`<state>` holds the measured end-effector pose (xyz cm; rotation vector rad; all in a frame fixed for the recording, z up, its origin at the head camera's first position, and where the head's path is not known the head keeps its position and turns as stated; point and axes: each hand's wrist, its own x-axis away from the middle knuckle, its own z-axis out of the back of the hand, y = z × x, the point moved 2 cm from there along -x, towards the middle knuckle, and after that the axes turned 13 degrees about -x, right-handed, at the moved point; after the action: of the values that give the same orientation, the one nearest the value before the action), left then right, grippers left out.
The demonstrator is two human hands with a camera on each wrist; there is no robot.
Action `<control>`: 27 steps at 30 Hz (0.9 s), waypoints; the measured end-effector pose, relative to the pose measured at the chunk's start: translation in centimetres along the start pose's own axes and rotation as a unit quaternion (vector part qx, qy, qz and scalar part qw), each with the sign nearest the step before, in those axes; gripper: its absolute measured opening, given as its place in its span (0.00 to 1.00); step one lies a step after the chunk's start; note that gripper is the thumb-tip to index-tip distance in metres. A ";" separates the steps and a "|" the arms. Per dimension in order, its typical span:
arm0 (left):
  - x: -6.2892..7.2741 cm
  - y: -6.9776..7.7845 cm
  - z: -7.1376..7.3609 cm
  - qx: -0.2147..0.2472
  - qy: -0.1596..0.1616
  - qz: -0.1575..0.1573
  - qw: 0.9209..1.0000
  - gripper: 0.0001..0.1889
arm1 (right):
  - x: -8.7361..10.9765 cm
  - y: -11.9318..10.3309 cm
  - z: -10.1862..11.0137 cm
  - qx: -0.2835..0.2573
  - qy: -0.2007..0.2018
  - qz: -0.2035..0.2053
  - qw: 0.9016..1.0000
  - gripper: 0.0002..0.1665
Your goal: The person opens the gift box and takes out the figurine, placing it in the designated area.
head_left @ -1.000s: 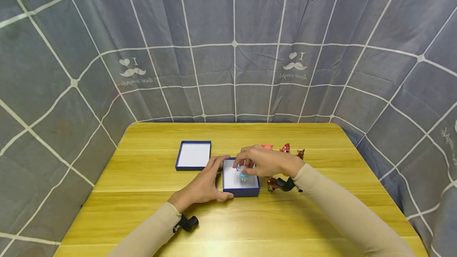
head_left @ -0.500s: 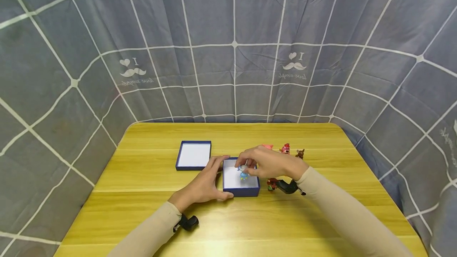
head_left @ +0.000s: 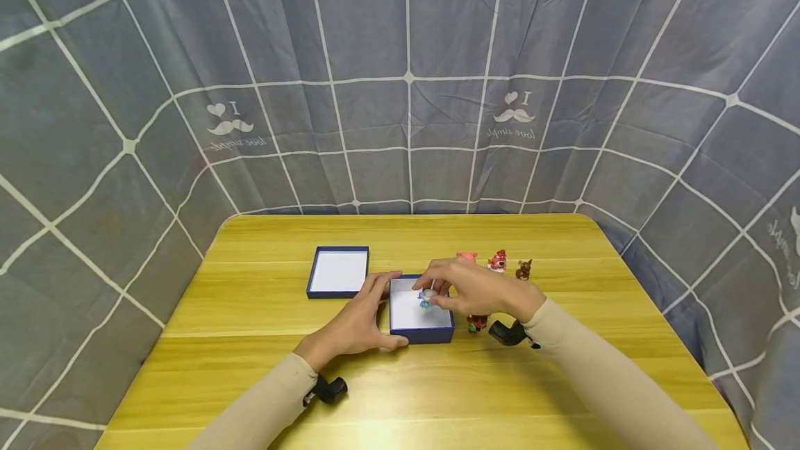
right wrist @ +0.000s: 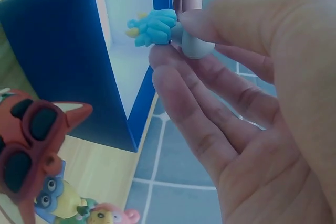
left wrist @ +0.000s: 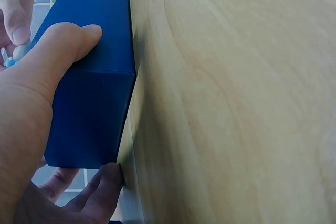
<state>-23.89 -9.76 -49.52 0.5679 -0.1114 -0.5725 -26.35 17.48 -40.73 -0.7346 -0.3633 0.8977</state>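
Note:
A square blue box (head_left: 422,336) with a white inside stands mid-table, its open side up. My left hand (head_left: 357,325) grips it, the thumb on the front wall and the fingers along the left side, as the left wrist view shows on the blue wall (left wrist: 89,114). Over the opening, my right hand (head_left: 475,288) pinches a small toy figurine (right wrist: 156,29) between thumb and fingers. Its leafy light-blue part with yellow bits points down towards the box; a pale rounded part lies in the fingers, which partly cover it.
Left of the box lies a shallow blue lid (head_left: 338,272), white inside facing up. Beyond the right hand stand a red figurine (head_left: 498,261), a brown one (head_left: 523,270) and a pink one (head_left: 467,255). A fox figurine in sunglasses (right wrist: 31,140) stands right beside the box.
My right hand has shifted slightly right and turned a little, with the figurine rising slightly over the box. The left hand keeps its grip on the box.

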 end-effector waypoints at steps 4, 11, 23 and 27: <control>0.0 0.0 -0.1 0.003 0.003 -0.002 1.000 0.67 | 0.3 -0.1 -0.1 0.020 0.012 0.005 1.000 0.17; 0.0 -0.2 -0.1 0.004 0.004 -0.004 1.000 0.67 | 0.7 -0.1 -0.3 0.029 0.028 0.011 0.999 0.13; -0.1 -0.1 -0.1 -0.001 0.008 -0.004 1.000 0.67 | 1.7 0.0 -0.5 0.026 0.059 0.025 0.998 0.11; -0.1 -0.1 -0.2 -0.001 0.008 -0.005 1.000 0.67 | 2.2 -0.1 -0.5 0.021 0.073 0.035 0.996 0.11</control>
<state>-23.98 -9.68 -49.69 0.5714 -0.0935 -0.5786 -24.69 18.98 -41.05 -0.7733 -0.1897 0.9083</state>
